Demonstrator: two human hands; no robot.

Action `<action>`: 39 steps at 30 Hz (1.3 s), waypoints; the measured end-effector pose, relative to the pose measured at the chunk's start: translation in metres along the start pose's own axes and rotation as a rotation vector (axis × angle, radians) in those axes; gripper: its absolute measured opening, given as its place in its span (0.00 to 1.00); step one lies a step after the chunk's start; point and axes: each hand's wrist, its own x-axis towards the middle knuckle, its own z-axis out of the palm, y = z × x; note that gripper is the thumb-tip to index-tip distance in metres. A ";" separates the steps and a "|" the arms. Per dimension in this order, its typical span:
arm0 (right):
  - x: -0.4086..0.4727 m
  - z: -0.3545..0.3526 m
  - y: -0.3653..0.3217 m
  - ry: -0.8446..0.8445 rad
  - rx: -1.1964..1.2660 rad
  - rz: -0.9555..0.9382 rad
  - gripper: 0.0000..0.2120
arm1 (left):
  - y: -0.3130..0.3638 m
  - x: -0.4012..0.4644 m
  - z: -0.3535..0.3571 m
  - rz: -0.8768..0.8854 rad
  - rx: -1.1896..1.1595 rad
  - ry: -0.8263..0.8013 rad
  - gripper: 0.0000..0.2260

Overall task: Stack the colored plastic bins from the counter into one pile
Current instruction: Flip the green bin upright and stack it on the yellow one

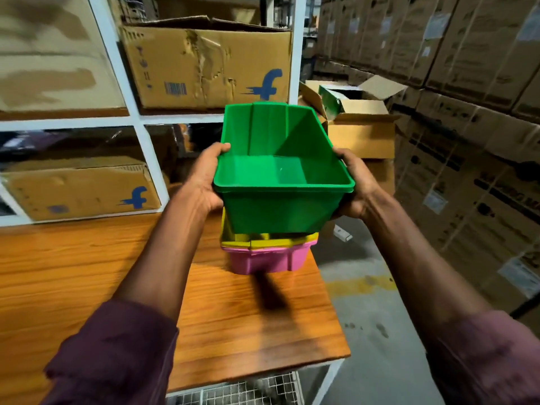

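I hold an empty green bin in the air with both hands, tilted so its open top faces me. My left hand grips its left rim and wall. My right hand grips its right side. Directly below it, a yellow bin sits nested inside a pink bin on the wooden counter, near the counter's right edge. The green bin hides most of the yellow one.
A white shelf frame behind the counter holds cardboard boxes. Open cartons stand past the counter's right end. Stacked boxes line the right wall, with a concrete floor aisle between. A wire mesh basket shows under the counter.
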 end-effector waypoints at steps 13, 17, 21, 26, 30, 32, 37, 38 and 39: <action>0.057 0.001 0.027 -0.082 0.051 0.012 0.20 | -0.020 0.029 -0.017 -0.027 -0.050 0.079 0.13; 0.063 0.006 0.034 -0.060 0.048 0.027 0.22 | -0.022 0.035 -0.025 -0.059 -0.069 0.059 0.14; 0.067 0.009 0.042 -0.026 0.012 0.042 0.29 | -0.027 0.041 -0.031 -0.081 -0.083 0.051 0.14; 0.069 0.007 0.047 -0.031 0.011 0.056 0.32 | -0.033 0.045 -0.037 -0.081 -0.097 0.025 0.14; 0.069 0.006 0.051 -0.061 0.071 0.057 0.29 | -0.037 0.049 -0.042 -0.077 -0.108 0.021 0.13; 0.069 0.005 0.053 -0.083 0.079 0.051 0.27 | -0.039 0.051 -0.043 -0.080 -0.112 0.018 0.13; 0.073 -0.001 0.050 -0.037 -0.016 -0.020 0.19 | -0.044 0.052 -0.047 -0.044 -0.074 0.085 0.10; 0.072 -0.001 0.049 -0.014 -0.048 -0.049 0.16 | -0.046 0.053 -0.048 -0.019 -0.060 0.116 0.11; 0.071 -0.001 0.047 0.007 -0.082 -0.069 0.14 | -0.047 0.055 -0.050 0.009 -0.042 0.149 0.12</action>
